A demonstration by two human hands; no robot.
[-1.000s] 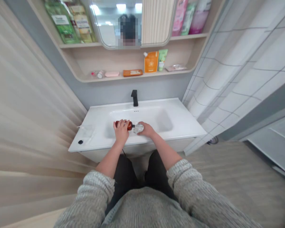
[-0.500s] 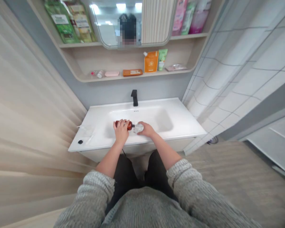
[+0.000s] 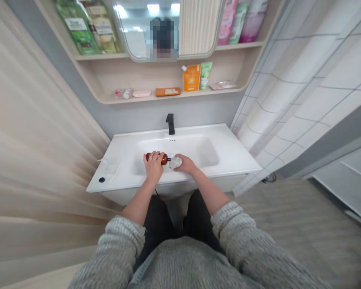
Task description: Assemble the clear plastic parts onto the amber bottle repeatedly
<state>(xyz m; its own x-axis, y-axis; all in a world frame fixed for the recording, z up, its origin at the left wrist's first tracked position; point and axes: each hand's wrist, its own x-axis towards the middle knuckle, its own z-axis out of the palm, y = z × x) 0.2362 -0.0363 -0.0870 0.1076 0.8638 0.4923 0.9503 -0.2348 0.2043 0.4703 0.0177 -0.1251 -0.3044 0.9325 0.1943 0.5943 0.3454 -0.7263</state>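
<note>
2 things are in your hands: your left hand [image 3: 153, 167] is clenched round an amber bottle [image 3: 161, 159], while your right hand [image 3: 185, 163] has its fingers curled over a clear plastic piece [image 3: 175, 162] at the bottle's black neck [image 3: 169, 159]. You are working these 2 parts together, close to the front edge of the white basin [image 3: 183, 134]. The bowl runs on past your right hand, leaving room to move sideways. Farther off, the black faucet [image 3: 170, 123] stands well apart, below the wooden shelf [image 3: 168, 96].
</note>
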